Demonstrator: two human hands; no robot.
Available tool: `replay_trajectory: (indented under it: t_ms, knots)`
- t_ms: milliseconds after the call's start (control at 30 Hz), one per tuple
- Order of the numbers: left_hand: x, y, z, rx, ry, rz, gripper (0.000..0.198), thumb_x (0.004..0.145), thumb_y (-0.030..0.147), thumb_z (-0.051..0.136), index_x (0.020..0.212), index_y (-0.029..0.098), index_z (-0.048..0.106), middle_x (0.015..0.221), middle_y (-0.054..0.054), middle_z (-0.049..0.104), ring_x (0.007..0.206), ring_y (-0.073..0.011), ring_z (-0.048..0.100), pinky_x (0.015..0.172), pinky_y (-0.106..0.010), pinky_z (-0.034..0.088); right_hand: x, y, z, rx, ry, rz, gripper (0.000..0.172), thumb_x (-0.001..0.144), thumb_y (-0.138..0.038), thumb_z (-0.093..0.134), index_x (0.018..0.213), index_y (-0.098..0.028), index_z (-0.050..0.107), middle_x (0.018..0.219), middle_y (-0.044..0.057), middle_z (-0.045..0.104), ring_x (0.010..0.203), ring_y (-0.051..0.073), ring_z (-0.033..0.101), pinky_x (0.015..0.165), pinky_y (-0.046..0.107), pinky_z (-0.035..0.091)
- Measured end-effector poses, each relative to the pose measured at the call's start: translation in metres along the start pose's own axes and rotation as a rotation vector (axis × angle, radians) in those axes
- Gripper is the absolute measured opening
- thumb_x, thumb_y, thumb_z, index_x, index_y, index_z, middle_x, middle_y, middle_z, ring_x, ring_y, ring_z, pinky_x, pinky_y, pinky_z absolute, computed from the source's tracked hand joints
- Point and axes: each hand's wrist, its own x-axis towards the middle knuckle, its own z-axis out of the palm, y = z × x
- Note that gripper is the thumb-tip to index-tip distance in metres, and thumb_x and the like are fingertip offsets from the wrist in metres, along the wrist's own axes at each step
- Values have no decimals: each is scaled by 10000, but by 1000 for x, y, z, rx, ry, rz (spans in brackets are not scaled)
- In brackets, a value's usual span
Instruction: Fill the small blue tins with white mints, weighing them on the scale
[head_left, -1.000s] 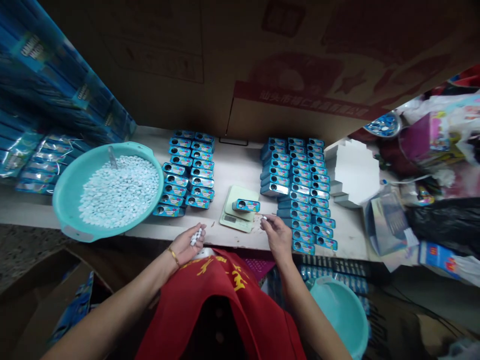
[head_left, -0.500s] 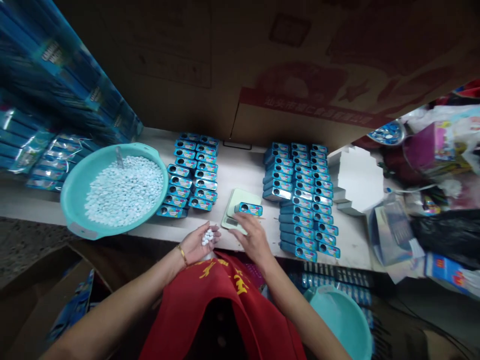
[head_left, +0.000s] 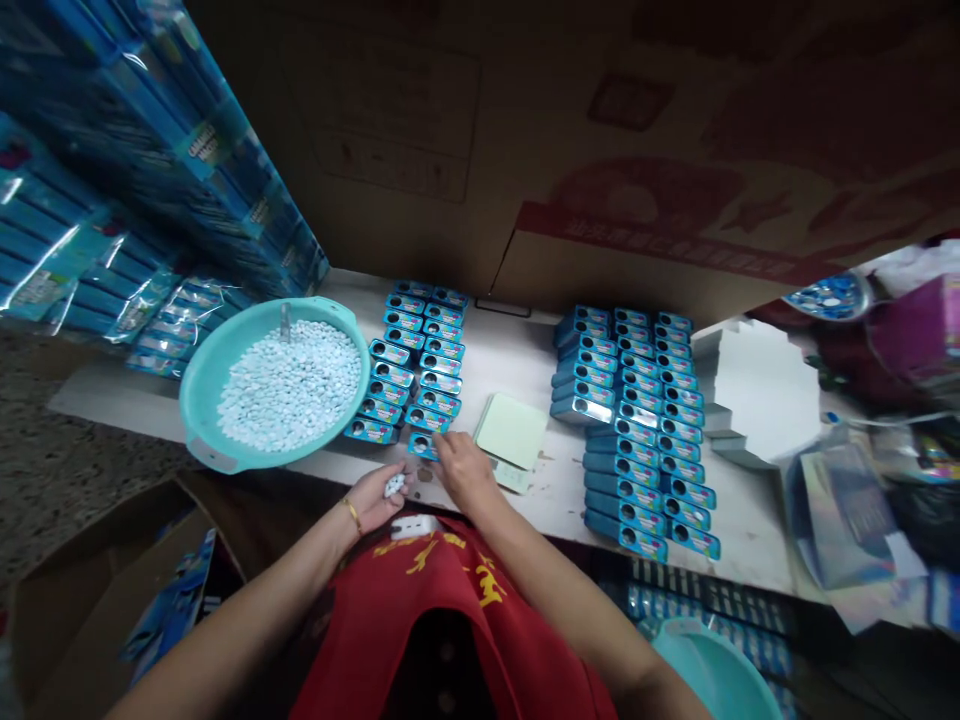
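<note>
Mints [head_left: 394, 485] are resting in the cupped, palm-up left hand [head_left: 367, 500] near the digital scale [head_left: 510, 428], while the curled right hand [head_left: 463, 470] is touching a blue tin [head_left: 422, 446] left of that scale, alongside rows of tins [head_left: 622, 420] on the bench [head_left: 525, 345].

Right hand [head_left: 461, 470] covers part of front tin [head_left: 422, 446]. Mints [head_left: 394, 485] in left hand [head_left: 366, 498]: count unclear, fingers hide some. Teal basin [head_left: 712, 675] at 5 o'clock cut off by frame bottom. Tin labels too small to read.
</note>
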Motion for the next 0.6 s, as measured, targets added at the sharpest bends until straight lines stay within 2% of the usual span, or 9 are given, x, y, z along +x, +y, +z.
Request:
replay_trajectory:
  t_ms: [67,133,200,333,400,467,533,600]
  knots:
    - [9,1,6,21,-4,7,59,751,126,492,753,91,539,579,-30,525,425,-51,475,299,-110,271,10,-8,8,-15,15,-38,329,790,-211,458,1117,-174,454,975,100,523,850,216,450,647,318,429]
    - [16,3,12,39,-9,17,51,747,113,492,759,91,536,577,-24,523,419,-44,468,299,-104,266,9,5,6,-21,58,-44,317,801,-220,446,1116,-188,460,1021,92,508,874,206,441,675,311,420]
    - [18,5,14,55,-14,19,46,742,109,497,764,88,532,579,-21,519,415,-36,460,298,-97,261,-1,37,-7,-38,148,54,281,805,-238,443,1075,-183,498,1036,90,501,891,198,432,723,311,402]
    - [11,3,15,72,-41,-7,67,730,115,518,790,88,528,616,-27,526,440,-41,472,302,-103,280,-33,128,-47,-223,336,422,241,804,-231,428,1000,-178,556,1025,93,486,918,215,400,775,356,346]
    - [7,-2,17,66,-64,-31,63,738,123,510,792,95,527,633,-32,530,453,-49,480,306,-111,298,-44,165,-59,-328,313,523,219,787,-263,458,956,-202,583,1039,88,478,929,233,378,748,366,329]
    - [4,-7,21,59,-76,-45,57,747,128,498,785,98,528,640,-36,535,451,-50,479,302,-115,304,-49,189,-62,-386,244,533,174,767,-274,491,878,-216,612,1062,85,472,939,243,365,731,365,314]
    - [1,-11,25,52,-75,-50,59,750,131,495,777,93,531,639,-39,539,443,-48,477,296,-114,300,-53,200,-62,-416,197,491,136,759,-249,502,812,-217,624,1099,82,463,974,249,351,751,371,297]
    - [-1,-13,29,39,-75,-55,64,750,136,500,773,89,536,630,-37,541,437,-47,479,291,-113,299,-58,199,-64,-438,193,452,135,766,-215,488,797,-212,620,1120,78,458,999,245,348,797,384,277]
